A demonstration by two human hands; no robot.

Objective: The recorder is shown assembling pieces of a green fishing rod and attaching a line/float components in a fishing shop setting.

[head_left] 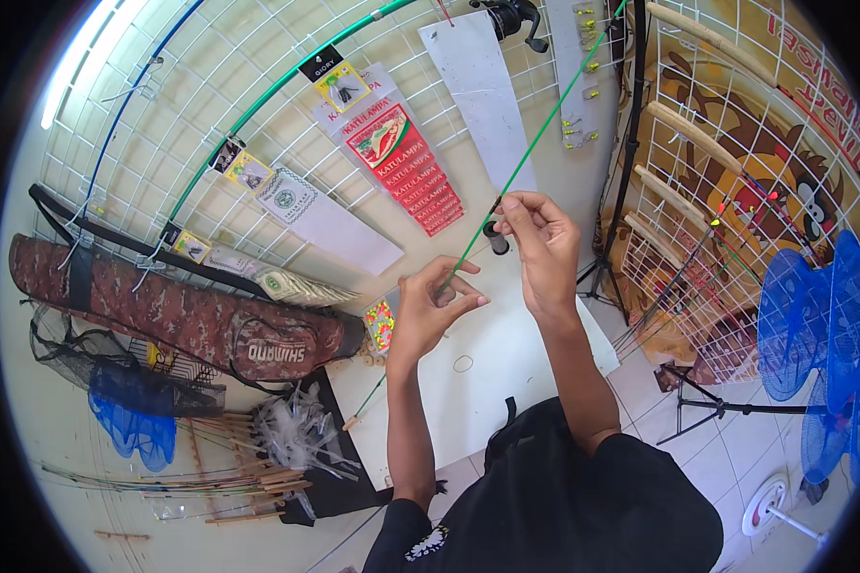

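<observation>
A thin green fishing rod point(556, 117) runs slantwise from the top right down to an orange-tan end left of the white table. My right hand point(545, 250) pinches it at a short dark section between thumb and fingers. Lower down, my left hand point(420, 310) has its fingers curled loosely around the same rod, thumb held a little apart. On the white tabletop point(506, 358) below my hands lies a thin tan ring point(462, 364), like a rubber band. Beside my right hand stands a small black-topped object point(497, 244), partly covered. A packet of bright coloured pieces point(379, 327) is left of my left hand.
A white wire grid point(186, 134) holds packets and a fishing reel point(516, 21). At left hangs a camouflage rod bag point(162, 301) above rods with wooden handles point(268, 477). Right are cork-handled rods point(695, 134), blue nets point(793, 325) and a black tripod stand point(721, 408).
</observation>
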